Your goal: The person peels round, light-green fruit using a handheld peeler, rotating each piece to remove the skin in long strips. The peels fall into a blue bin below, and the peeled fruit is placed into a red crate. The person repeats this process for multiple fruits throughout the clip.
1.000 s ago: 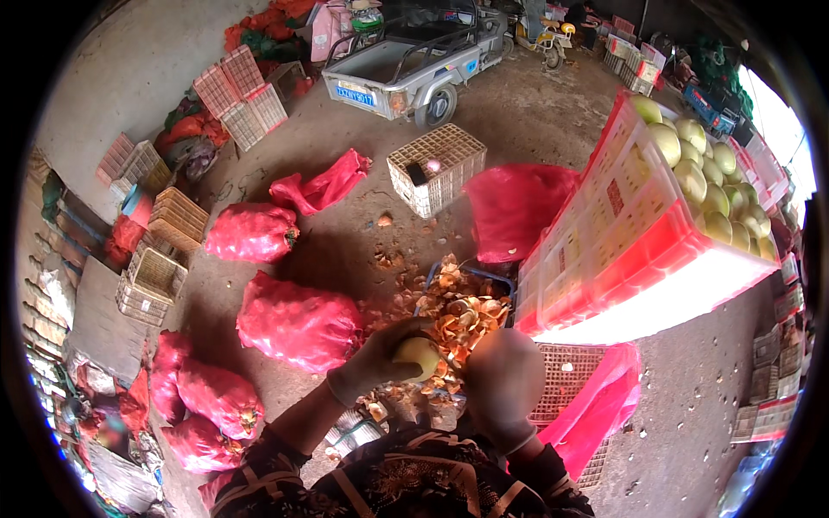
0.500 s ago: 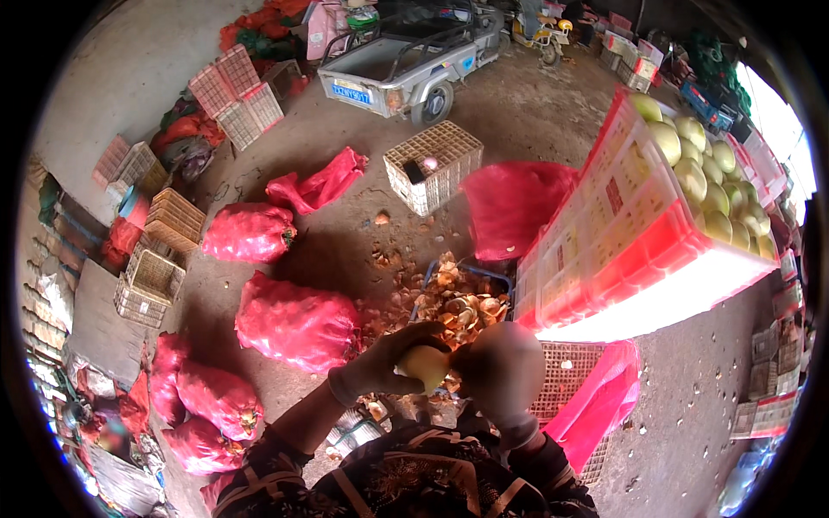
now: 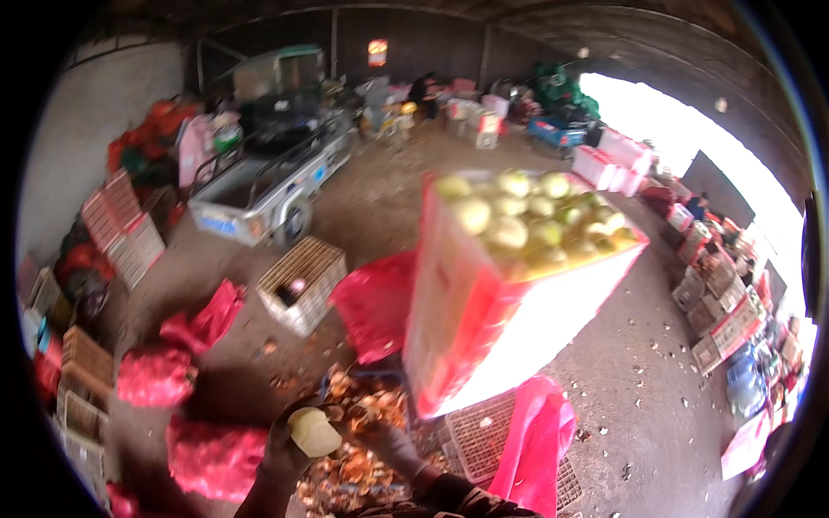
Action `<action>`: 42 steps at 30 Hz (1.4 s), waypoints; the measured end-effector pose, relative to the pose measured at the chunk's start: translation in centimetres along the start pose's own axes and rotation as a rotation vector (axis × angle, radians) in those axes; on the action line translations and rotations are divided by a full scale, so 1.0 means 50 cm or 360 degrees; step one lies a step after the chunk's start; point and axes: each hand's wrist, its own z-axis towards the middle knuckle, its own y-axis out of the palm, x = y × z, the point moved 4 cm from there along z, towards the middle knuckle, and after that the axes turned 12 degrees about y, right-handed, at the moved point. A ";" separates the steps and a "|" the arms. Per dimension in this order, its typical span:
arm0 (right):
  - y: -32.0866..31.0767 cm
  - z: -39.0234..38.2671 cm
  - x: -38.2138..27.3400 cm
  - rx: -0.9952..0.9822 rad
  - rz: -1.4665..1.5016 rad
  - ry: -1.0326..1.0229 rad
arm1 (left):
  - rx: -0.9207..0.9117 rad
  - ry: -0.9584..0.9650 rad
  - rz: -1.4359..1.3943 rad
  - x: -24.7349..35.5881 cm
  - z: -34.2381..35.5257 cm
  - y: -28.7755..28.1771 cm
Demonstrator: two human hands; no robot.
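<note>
So a pale onion (image 3: pixel 315 432) is gripped in the left hand (image 3: pixel 281 457), fingers clamped round it, just above loose brown skins (image 3: pixel 373 404); the right hand (image 3: pixel 393 447) is held beside it, finger state too blurry to be told; past that, a white-and-red crate (image 3: pixel 509 341) is heaped with pale bulbs (image 3: pixel 528 231); farther off, a grey cargo trike (image 3: pixel 250 197) is parked.

The pale onion (image 3: pixel 316 433) looks smooth, and the brown skins (image 3: pixel 380 401) seem dry and papery. I see glossy plastic on the tall crate (image 3: pixel 514 337), wrinkled thin plastic on the pink sack (image 3: pixel 216 459), grey metal on the cart (image 3: pixel 257 188), and a rough, matt floor (image 3: pixel 626 388).
</note>
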 end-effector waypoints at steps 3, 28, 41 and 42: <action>-0.027 0.017 0.019 -0.0076 -0.0362 0.0140 | -0.0183 0.0141 0.0359 -0.019 0.082 0.084; -0.032 0.020 0.174 -0.0032 -0.1304 -0.0785 | -0.2014 0.0735 0.1984 -0.203 0.520 0.506; -0.056 0.008 0.192 -0.0045 -0.1349 -0.0869 | -0.1830 0.0890 0.2004 -0.207 0.511 0.515; -0.060 0.010 0.193 -0.0041 -0.1357 -0.0878 | -0.1733 0.0863 0.1974 -0.205 0.524 0.508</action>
